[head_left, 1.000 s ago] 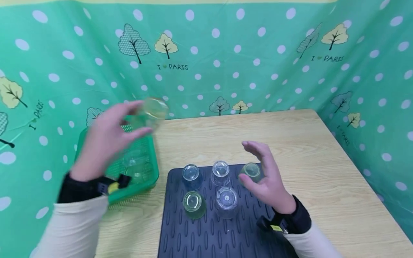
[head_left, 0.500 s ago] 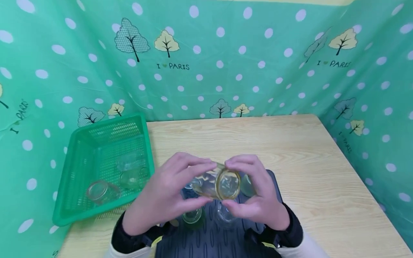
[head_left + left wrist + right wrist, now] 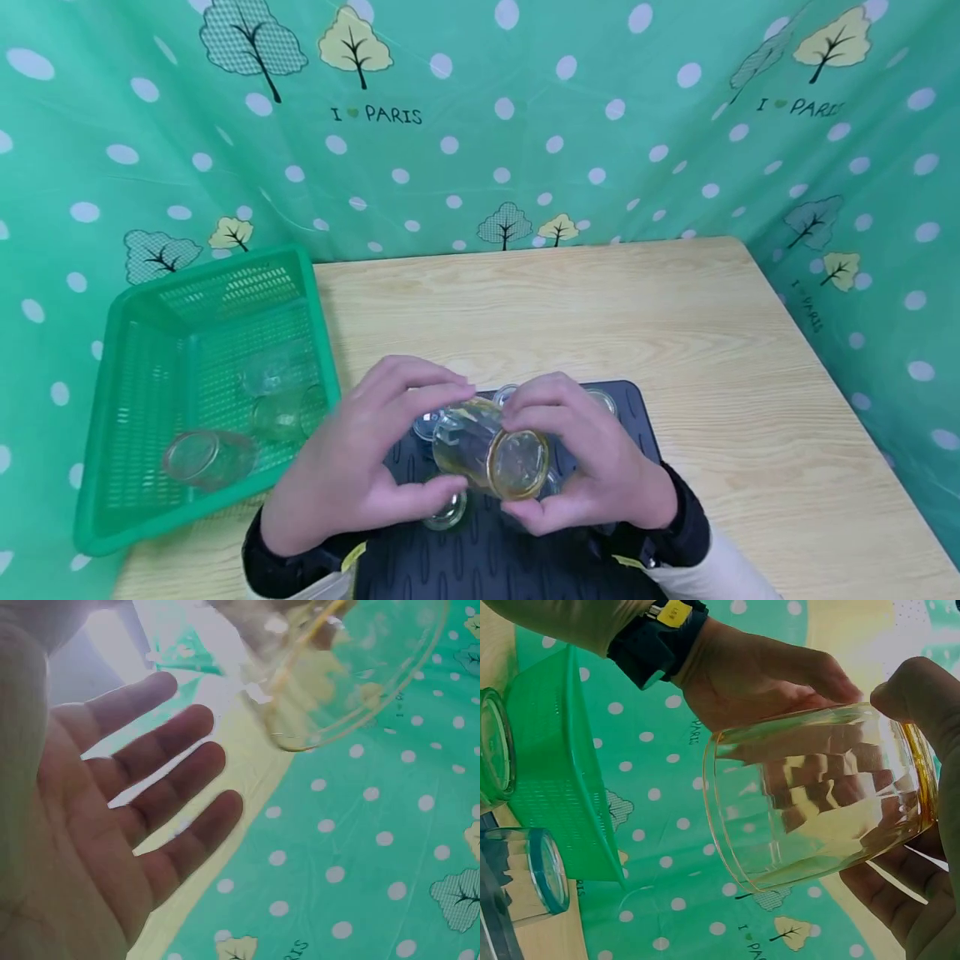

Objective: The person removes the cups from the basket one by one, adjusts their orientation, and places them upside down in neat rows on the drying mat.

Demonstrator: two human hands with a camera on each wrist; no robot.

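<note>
A yellow-tinted glass cup lies on its side in the air above the dark ribbed mat, mouth toward me. My right hand grips it at the rim end; in the right wrist view its thumb sits on the glass with fingers underneath. My left hand cups the base end. In the left wrist view its fingers are straight and spread, with the glass just beyond their tips. Upturned glasses on the mat are mostly hidden behind the hands.
A green mesh basket stands at the table's left with three clear glasses lying inside. The wooden table is walled on three sides by a green dotted cloth. In the right wrist view a blue-rimmed glass stands low left.
My left hand carried the glass from above the basket to the middle over the mat. My right hand rose and took hold of its rim end. The glass has dropped a little since.
</note>
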